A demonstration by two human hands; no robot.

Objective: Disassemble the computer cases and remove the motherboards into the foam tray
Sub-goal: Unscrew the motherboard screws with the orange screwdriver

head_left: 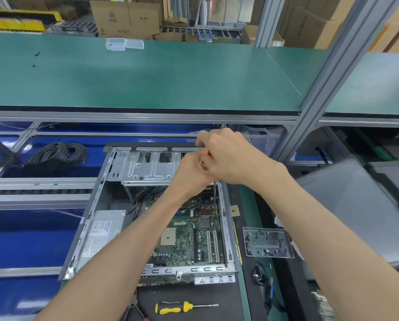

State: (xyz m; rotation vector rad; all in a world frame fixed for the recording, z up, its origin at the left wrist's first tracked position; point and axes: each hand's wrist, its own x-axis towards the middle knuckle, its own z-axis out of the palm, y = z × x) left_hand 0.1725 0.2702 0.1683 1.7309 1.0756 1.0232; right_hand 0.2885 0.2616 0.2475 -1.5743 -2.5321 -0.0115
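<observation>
An open computer case (115, 218) lies flat on the bench, its green motherboard (194, 237) still inside on the right half. A grey power supply (101, 235) sits at the case's left. Both hands meet above the case's far right corner. My right hand (231, 156) grips the orange handle of a screwdriver (215, 193), whose thin shaft runs straight down to the board near the right wall. My left hand (191, 172) curls round the same handle just below. The handle is mostly hidden by my fingers.
A yellow-handled screwdriver (184, 307) lies in front of the case. A clear tray (267, 242) with several screws sits to the right, a small chip (235, 210) beside the case wall. A grey case panel (356, 205) lies at right. Coiled black cable (57, 156) lies at left.
</observation>
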